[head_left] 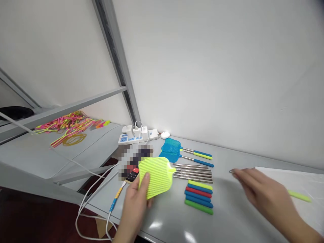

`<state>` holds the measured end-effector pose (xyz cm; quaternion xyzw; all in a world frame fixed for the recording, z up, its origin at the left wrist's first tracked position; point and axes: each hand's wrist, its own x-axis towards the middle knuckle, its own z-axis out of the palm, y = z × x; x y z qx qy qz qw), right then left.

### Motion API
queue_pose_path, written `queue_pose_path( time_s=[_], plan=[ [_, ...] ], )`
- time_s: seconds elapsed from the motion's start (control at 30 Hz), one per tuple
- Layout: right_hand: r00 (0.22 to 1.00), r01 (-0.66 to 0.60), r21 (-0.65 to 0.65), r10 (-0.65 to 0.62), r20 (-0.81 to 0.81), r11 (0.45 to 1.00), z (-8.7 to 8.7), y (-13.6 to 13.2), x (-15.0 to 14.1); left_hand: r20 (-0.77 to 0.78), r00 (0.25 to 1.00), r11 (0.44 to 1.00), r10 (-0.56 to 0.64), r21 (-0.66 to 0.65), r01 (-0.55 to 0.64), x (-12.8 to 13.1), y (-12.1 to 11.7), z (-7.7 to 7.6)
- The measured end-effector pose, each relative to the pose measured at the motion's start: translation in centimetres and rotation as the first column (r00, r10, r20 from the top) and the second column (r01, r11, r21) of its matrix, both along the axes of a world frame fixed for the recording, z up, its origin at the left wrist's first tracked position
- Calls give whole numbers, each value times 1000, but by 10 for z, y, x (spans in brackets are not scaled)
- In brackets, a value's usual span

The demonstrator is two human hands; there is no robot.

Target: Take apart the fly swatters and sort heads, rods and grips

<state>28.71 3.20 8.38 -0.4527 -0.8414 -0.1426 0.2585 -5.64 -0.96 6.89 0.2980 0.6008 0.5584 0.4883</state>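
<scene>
My left hand (138,199) is closed on a yellow-green fly swatter head (157,177), thumb on its ribbed face, socket pointing right. My right hand (263,192) is pinched at the right, with the silver tip of a metal rod (231,171) at its fingertips. Behind that hand, roughly in line with the tip, sticks out a yellow-green handle (300,196); the hand hides whether the two join. Between my hands lie several metal rods (194,172) and a row of coloured handle grips (198,197). Blue fly swatters (172,150) rest behind them.
At the back left stands a power strip (124,138) with white chargers, next to a white round case (165,135). A phone (132,175) and cables lie at the left edge. Pink and yellow pieces (71,123) cover part of the side shelf. White plastic sheet (303,182) lies right.
</scene>
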Motion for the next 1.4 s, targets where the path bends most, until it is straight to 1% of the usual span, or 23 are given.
queue_pose_path(
  time_s=[0.03, 0.07, 0.1, 0.13, 0.2, 0.23, 0.3, 0.37, 0.47, 0.57, 0.6, 0.67, 0.73, 0.8, 0.83, 0.9, 0.97, 1.1, 1.2, 1.23, 1.3, 1.37, 1.4],
  plan=[
    [998, 62, 28, -61, -30, 998, 0, -2, 10, 33, 999, 1000, -1, -9, 2, -5, -2, 2],
    [993, 97, 19, -96, -62, 995, 2, -5, 15, 56, 998, 1000, -2, -12, 3, -8, -4, 5],
    [991, 100, -18, -102, -87, 995, 4, -9, 13, 73, 997, 1000, -20, -20, 22, -9, -5, 8],
    [992, 67, -67, -74, -102, 995, 7, -14, 6, 88, 995, 999, -40, -31, 43, -7, -7, 9],
    [996, -56, -174, 42, -81, 983, 13, -25, -22, 109, 991, 995, -77, -57, 84, 0, -10, 11],
    [990, -137, -198, 129, -55, 970, 15, -29, -41, 114, 989, 992, -96, -69, 105, 5, -12, 10],
    [971, -236, -219, 235, -30, 947, 17, -34, -78, 117, 985, 987, -123, -92, 134, 10, -16, 8],
    [948, -310, -266, 317, -16, 913, 16, -34, -108, 125, 981, 979, -149, -123, 164, 8, -19, 7],
    [911, -383, -306, 412, 31, 872, 9, -28, -133, 181, 971, 963, -158, -188, 192, -6, -23, 5],
    [862, -455, -316, 500, 78, 833, 1, -17, -146, 221, 969, 965, -107, -210, 155, -22, -28, -1],
    [849, -475, -304, 521, 89, 826, -2, -13, -150, 198, 976, 973, -90, -194, 129, -26, -29, -4],
    [837, -495, -264, 536, 110, 827, -8, -3, -159, 80, 997, 993, -15, -118, 25, -32, -30, -12],
    [841, -489, -239, 526, 125, 839, -15, 7, -169, -90, 989, 993, 119, 2, -119, -38, -32, -20],
    [848, -473, -248, 513, 133, 846, -23, 16, -180, -268, 932, 968, 245, 125, -219, -43, -34, -26],
    [851, -463, -261, 507, 136, 847, -26, 20, -186, -352, 892, 956, 283, 177, -233, -45, -35, -29],
    [857, -443, -288, 496, 143, 849, -34, 27, -194, -498, 807, 944, 317, 252, -215, -48, -37, -34],
    [861, -428, -312, 488, 144, 848, -40, 31, -199, -596, 732, 935, 331, 313, -168, -50, -38, -39],
    [877, -408, -333, 467, 117, 850, -42, 32, -197, -710, 645, 930, 282, 367, -3, -46, -39, -51],
    [903, -396, -367, 429, 9, 842, -28, 26, -185, -729, 628, 911, 273, 406, 75, -34, -40, -53],
    [910, -400, -406, 409, -69, 822, -20, 22, -179, -727, 631, 901, 271, 423, 100, -28, -40, -52],
    [898, -436, -498, 330, -290, 749, -2, 15, -165, -711, 657, 878, 249, 452, 156, -12, -39, -45],
    [827, -490, -564, 150, -542, 665, 18, 5, -151, -690, 698, 842, 192, 481, 243, 11, -34, -34],
    [748, -525, -569, 25, -663, 633, 26, -1, -146, -681, 717, 820, 146, 489, 298, 25, -30, -29]
  ],
)
